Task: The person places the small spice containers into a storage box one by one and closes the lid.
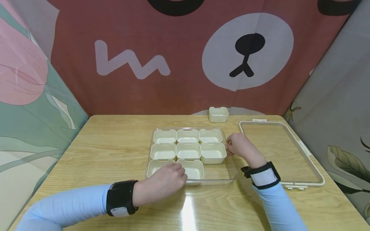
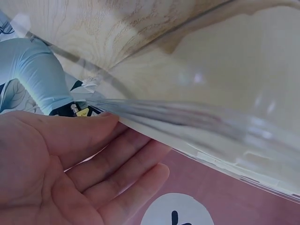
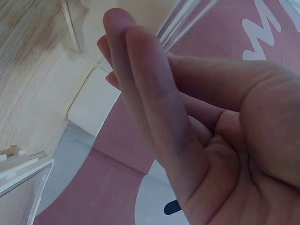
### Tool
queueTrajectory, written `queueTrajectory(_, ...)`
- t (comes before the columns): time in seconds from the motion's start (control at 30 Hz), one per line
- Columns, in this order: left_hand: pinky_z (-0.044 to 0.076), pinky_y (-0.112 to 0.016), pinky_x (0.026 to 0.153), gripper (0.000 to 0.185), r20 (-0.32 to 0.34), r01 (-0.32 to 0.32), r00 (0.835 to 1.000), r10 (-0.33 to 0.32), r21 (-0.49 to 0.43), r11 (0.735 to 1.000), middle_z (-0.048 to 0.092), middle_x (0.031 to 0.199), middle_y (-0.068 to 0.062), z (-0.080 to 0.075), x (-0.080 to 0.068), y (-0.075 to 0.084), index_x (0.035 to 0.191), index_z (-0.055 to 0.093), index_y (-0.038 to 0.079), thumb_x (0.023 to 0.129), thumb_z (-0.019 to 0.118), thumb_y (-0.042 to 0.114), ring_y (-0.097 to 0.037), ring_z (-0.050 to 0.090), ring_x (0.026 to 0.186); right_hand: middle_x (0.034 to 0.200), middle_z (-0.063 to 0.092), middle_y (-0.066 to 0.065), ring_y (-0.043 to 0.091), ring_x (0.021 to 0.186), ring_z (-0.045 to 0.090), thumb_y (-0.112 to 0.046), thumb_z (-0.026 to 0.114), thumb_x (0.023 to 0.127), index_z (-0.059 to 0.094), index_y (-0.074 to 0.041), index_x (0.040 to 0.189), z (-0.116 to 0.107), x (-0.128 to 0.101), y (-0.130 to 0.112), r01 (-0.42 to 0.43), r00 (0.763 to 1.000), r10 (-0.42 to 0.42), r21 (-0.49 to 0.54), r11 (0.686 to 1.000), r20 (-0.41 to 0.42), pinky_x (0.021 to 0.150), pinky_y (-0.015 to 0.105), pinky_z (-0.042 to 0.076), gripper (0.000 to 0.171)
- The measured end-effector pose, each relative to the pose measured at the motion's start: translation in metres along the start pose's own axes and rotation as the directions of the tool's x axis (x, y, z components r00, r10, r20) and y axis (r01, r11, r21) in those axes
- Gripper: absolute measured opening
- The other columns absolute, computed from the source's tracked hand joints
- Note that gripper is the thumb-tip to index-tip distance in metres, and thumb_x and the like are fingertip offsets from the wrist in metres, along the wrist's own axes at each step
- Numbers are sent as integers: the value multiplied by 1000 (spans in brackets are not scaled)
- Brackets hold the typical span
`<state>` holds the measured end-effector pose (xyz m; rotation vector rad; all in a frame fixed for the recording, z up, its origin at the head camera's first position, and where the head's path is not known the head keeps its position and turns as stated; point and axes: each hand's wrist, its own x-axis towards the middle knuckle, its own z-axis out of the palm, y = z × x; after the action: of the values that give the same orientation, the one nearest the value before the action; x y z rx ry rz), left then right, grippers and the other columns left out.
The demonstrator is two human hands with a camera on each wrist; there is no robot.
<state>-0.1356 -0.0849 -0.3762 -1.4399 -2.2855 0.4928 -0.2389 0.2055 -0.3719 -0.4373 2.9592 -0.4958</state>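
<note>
Hands bracket a clear tray [image 1: 228, 173] of cream cups on the wooden surface [image 1: 115, 147]: left hand [image 1: 163, 181], fingers straight, rests on its front edge; right hand [image 1: 241, 147], fingers loosely extended, touches the middle-right cup [image 1: 213, 153], holding nothing.

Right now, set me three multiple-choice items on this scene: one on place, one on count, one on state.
1. Where is the lone cup?
A. at the table's far edge
B. inside the tray
C. on the lid

2. How many cups sit in the tray?
A. five
B. eight
C. nine

3. The lid is:
A. shut on the tray
B. lying flat right of the tray
C. held up by the right hand

Key: 1 A, it stands alone beyond the tray. 2 B, the near-right slot is bare. 3 B, it rests on the table.
</note>
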Motion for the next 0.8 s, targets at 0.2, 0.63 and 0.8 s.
queueTrajectory(0.2, 42, -18, 62, 8, 31, -9, 999, 9, -9, 1000, 61, 75, 6, -1, 0, 1, 82, 68, 15, 75, 70, 11, -8, 52, 70, 60, 65, 3, 11, 54, 60, -6, 58, 90, 71, 3, 83, -1, 0, -1, -22, 1000, 22, 14, 1000, 11, 52, 24, 46, 17)
queueTrajectory(0.63, 40, -20, 63, 9, 35, -26, 999, 26, -2, 1000, 58, 71, 6, -3, -1, 2, 80, 67, 14, 75, 67, 7, -9, 49, 68, 59, 66, 4, 10, 52, 61, -4, 57, 89, 70, 2, 79, 0, -1, 0, 18, 1000, -18, 3, 1000, -23, 51, 25, 48, 18)
queueTrajectory(0.8, 41, -21, 63, 10, 51, -21, 998, 22, -13, 1000, 58, 72, 6, -4, -1, 2, 82, 67, 14, 75, 67, 7, -9, 49, 69, 61, 66, 4, 9, 52, 61, -4, 57, 89, 70, 3, 81, -1, -1, 0, 8, 1000, -8, 11, 1000, -19, 52, 26, 49, 17)
